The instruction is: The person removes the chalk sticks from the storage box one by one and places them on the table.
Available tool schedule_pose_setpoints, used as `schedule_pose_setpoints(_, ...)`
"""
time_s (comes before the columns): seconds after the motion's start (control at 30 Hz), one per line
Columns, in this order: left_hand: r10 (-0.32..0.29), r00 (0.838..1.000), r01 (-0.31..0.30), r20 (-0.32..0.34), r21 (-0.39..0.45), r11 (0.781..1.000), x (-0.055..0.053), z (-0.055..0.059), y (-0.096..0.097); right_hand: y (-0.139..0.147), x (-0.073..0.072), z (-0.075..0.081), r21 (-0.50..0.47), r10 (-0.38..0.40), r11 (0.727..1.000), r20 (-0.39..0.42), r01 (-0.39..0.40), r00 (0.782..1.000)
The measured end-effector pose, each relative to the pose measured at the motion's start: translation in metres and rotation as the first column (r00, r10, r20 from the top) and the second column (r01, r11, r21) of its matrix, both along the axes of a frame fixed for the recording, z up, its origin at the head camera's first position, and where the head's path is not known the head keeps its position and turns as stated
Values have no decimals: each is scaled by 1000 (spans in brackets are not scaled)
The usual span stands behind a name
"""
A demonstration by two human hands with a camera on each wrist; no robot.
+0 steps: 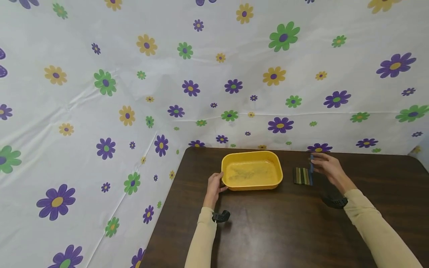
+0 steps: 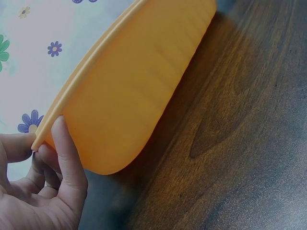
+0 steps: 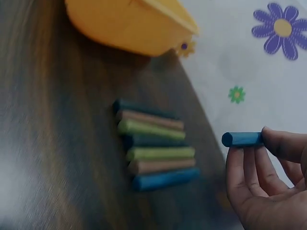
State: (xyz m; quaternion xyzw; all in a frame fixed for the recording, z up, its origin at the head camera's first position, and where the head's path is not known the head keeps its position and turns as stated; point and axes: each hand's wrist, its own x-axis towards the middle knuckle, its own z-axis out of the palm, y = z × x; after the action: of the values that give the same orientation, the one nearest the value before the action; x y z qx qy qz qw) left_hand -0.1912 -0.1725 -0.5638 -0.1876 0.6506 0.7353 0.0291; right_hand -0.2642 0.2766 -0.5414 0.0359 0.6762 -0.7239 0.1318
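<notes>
A shallow yellow plastic tub (image 1: pixel 253 187) with rounded corners stands near the back of the table. My left hand (image 1: pixel 213 183) pinches its rim at the left end; the left wrist view shows the tub's outer wall (image 2: pixel 129 91), thumb and fingers on either side of the rim. In my right hand (image 1: pixel 330 169) a short round blue stick (image 3: pixel 243 139) is pinched between thumb and fingertips, raised above the table. Below and beside that hand lies a row of similar sticks (image 3: pixel 160 153) in dark blue, brown, green and blue, side by side.
The brown wood-grain table (image 1: pixel 258 227) meets a white flower-print sheet (image 1: pixel 214 74) at its back and left edges. The row of sticks lies just right of the tub. A black strap device sits on each wrist (image 1: pixel 221 216).
</notes>
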Motion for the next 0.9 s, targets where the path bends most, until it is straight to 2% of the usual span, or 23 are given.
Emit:
schedule_pose_setpoints(0.13, -15, 1000, 15, 6, 15, 1000, 0, 1, -2, 8, 6, -13, 174, 7, 985, -41, 0, 999)
schedule_pose_setpoints(0.23, -34, 999, 34, 19, 25, 999, 0, 4, -3, 11, 10, -21, 320, 17, 947, -74, 7, 997)
schedule_pose_setpoints(0.3, -47, 998, 46, 29, 25, 999, 1, 10, -3, 11, 14, -25, 395, 21, 918, -88, 16, 996)
schedule_pose_setpoints(0.4, -60, 998, 59, 30, 17, 998, 7, 25, -2, 11, 17, -30, 463, 33, 886, -108, 21, 994)
schedule_pose_setpoints(0.5, -57, 998, 57, 23, 12, 998, 15, 41, 2, 8, 21, -32, 497, 43, 868, -123, 23, 992)
schedule_pose_setpoints(0.6, -48, 999, 48, 21, 12, 999, 19, 46, 3, 5, 23, -35, 522, 59, 852, -144, 25, 988)
schedule_pose_setpoints(0.7, -49, 999, 48, 23, 16, 999, 15, 38, 2, 1, 25, -36, 544, 60, 838, -159, 37, 986)
schedule_pose_setpoints(0.9, -29, 999, 29, 26, 22, 999, 2, 9, -2, -4, 25, -38, 600, 43, 796, -185, 78, 982)
